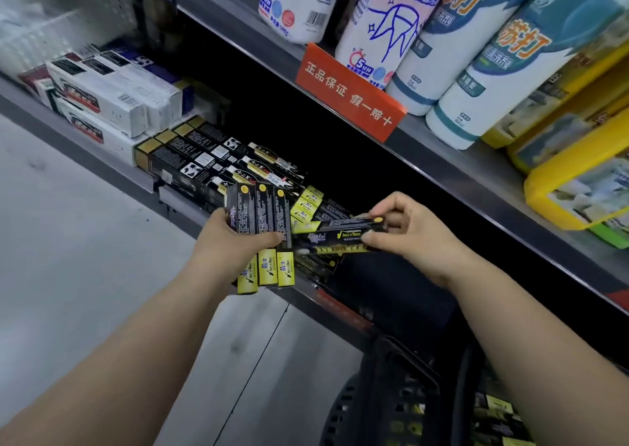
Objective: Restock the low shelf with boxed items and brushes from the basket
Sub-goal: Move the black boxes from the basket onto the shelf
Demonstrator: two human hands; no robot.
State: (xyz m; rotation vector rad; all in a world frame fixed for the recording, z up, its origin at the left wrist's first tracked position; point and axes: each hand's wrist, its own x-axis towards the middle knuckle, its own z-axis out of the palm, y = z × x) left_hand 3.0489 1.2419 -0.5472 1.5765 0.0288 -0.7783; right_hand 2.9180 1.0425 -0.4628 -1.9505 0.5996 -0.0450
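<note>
While the left hand grips a fan of three black-and-yellow boxes upright, thumb across their fronts and fingers curled behind, the right hand pinches a single matching box by one end between thumb and fingertips, holding it nearly level with its other end just beside the fan. Both are held over the front edge of the low shelf. More yellow-and-black boxes lie on that shelf right behind the hands, with rows of black boxes beside them and white boxes stacked toward its far end. A dark basket stands on the floor beneath the right forearm, with similar boxes at its far side. On the upper shelf stand tall bottles, an orange sign clipped to its front edge, and yellow tubs.
</note>
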